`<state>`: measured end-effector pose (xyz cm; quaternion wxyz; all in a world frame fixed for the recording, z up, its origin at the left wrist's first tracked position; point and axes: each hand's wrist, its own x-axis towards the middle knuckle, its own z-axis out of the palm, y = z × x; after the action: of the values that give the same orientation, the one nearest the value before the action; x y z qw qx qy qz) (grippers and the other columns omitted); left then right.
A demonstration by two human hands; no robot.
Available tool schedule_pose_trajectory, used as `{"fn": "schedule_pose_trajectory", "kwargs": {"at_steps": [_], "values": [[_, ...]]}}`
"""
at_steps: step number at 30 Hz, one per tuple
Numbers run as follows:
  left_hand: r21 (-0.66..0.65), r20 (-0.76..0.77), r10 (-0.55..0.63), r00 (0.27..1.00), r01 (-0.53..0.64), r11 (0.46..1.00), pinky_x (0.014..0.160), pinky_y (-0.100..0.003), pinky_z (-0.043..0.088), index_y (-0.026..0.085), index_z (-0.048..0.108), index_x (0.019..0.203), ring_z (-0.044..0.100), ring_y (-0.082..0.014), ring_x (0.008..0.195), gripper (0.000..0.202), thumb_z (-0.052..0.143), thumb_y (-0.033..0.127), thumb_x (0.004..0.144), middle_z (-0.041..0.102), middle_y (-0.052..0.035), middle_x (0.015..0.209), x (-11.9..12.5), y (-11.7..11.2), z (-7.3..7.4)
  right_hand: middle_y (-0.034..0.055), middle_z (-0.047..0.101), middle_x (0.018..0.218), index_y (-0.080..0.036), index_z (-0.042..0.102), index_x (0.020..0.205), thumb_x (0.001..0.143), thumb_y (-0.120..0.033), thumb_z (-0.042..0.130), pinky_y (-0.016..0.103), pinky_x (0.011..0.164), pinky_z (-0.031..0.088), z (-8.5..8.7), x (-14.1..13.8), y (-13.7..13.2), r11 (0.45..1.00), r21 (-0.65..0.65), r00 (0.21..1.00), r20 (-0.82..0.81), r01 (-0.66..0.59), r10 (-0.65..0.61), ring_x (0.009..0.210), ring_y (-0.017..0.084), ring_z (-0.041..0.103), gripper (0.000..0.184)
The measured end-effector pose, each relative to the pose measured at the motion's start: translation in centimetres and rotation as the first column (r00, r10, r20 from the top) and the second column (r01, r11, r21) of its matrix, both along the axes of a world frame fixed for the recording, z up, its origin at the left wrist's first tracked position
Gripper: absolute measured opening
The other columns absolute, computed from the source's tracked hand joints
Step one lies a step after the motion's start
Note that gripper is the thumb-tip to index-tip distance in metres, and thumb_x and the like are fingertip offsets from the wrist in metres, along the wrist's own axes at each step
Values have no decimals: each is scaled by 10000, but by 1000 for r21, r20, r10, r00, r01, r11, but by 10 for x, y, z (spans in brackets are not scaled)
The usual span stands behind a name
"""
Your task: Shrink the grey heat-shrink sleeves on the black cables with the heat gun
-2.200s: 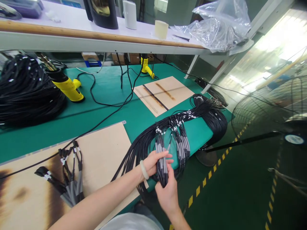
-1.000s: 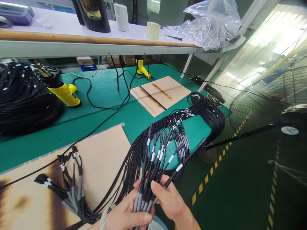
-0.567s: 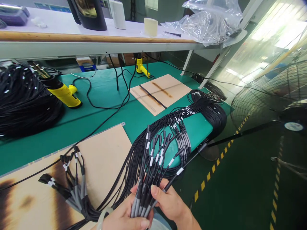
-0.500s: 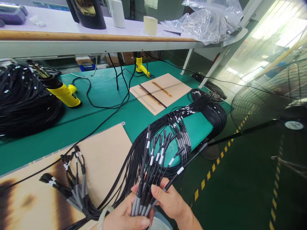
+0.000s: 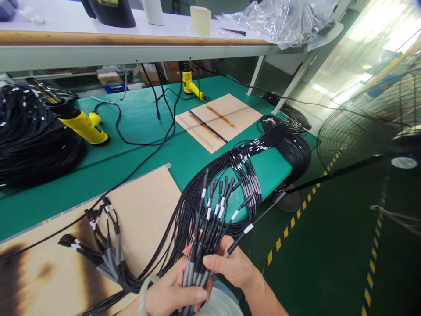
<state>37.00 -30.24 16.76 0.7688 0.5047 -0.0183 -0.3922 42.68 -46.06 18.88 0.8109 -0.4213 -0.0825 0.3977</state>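
A bunch of black cables [image 5: 210, 228] with white labels and dark connector ends fans upward between my hands. My left hand [image 5: 177, 287] wraps round its grey-sleeved lower part, thumb across the front. Higher up, my right hand [image 5: 226, 263] pinches cables at the bunch's right side, thumb in front. One labelled cable [image 5: 248, 229] sticks out to the upper right, apart from the others. Another group of grey-sleeved cable ends [image 5: 110, 254] rests on the scorched board [image 5: 144, 210] to the left. Long black cables [image 5: 184, 210] curve from the bench towards my hands.
Two yellow heat guns [image 5: 85, 127] lie on the green bench [image 5: 138, 153], one farther back. A large black cable coil [image 5: 33, 140] sits left; another coil [image 5: 292, 153] hangs over the right edge. A smaller scorched board [image 5: 230, 114] lies mid-bench. A fan [image 5: 368, 114] stands right.
The view has shifted slightly, so the bench and shelf sit a little higher. Both hands keep hold of the cable bunch, with little change in grip.
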Motion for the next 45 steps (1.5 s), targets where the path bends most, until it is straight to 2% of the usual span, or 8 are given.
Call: {"fn": "schedule_pose_trajectory", "kwargs": {"at_steps": [6,12,22,26,28,32,36,45], "values": [[-16,-20,15,1000,-16,1000,478,-202,384,128,571,779,466,-81,509,372,688,475,713,540,-35,675,0,0,-1,100,683,1021,-140,653,1058,705,-428,729,339,857,490,0,0,-1,1000,-9,1000,-9,-9,9,901,204,643,463],[-46,-46,18,999,-20,999,509,-190,407,124,587,810,487,-78,532,370,719,448,692,578,-47,711,1,0,2,62,696,864,-156,649,1106,769,-464,654,304,750,525,4,-1,-3,998,9,997,43,-62,61,745,179,656,457],[-65,-30,23,999,-25,998,487,-177,383,119,593,837,482,-70,517,402,714,474,692,591,-55,721,1,-1,2,89,649,1096,-174,614,1148,831,-426,599,351,917,456,0,-1,-7,998,-29,987,146,-57,60,1002,211,612,405],[-18,-38,43,998,-43,999,498,-184,387,129,581,864,478,-68,509,415,721,477,686,586,-43,693,2,-2,5,53,677,903,-171,632,1085,737,-475,695,284,727,505,1,4,-13,999,-35,991,132,38,-33,785,174,637,466],[-5,-44,43,998,-43,999,494,-188,381,132,577,910,485,-70,501,439,720,483,687,591,-46,697,1,-2,4,42,684,801,-159,666,1017,728,-507,693,266,649,498,4,9,-23,979,-138,977,173,147,-122,702,166,631,453],[-13,-43,46,998,-47,999,488,-188,365,138,559,960,489,-69,496,473,722,488,686,595,-41,704,0,-2,1,93,724,791,-132,731,850,875,-535,480,312,740,493,18,21,-46,855,-394,929,285,338,-236,772,213,671,475],[-39,-42,41,998,-42,998,489,-186,356,159,521,1014,480,-63,503,475,709,474,711,604,-30,718,0,-2,-1,107,732,799,-148,738,888,902,-536,413,301,690,492,29,29,-58,858,-341,919,235,384,-318,755,217,689,507],[-4,-47,-13,999,13,1000,505,-184,351,171,512,1004,473,-60,524,493,722,490,692,606,-15,716,-1,5,-3,105,728,858,-178,730,942,919,-494,413,280,655,476,35,25,-57,887,-280,918,262,369,-299,773,199,680,448]]}}
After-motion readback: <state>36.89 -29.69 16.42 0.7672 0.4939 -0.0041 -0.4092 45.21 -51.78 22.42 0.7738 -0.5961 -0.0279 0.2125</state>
